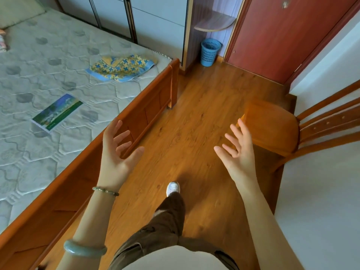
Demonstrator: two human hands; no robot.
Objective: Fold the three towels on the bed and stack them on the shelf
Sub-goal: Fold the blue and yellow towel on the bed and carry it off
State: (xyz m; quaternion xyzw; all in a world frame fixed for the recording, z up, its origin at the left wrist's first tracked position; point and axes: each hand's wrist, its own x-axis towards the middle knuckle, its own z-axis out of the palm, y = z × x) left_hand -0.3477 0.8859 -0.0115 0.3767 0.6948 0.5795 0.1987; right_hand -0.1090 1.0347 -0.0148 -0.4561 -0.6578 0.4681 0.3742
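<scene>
Both hands up over the wooden floor [194, 106], left hand [115, 152] and right hand [238, 151], fingers spread wide, holding nothing. One blue-and-yellow towel [120, 68] lies rumpled near the corner of the bed [58, 71], a booklet [57, 112] closer in. Corner shelf [215, 23] beside the red door [282, 36]; chair [272, 125] at right.

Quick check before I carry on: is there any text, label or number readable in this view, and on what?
Nothing can be read in this view.
Booklet on the bed: a faint line of print along its green edge, too blurred to read.
Towel: blue and yellow pattern only, no words.
Blue bin and red door: no lettering visible.
</scene>
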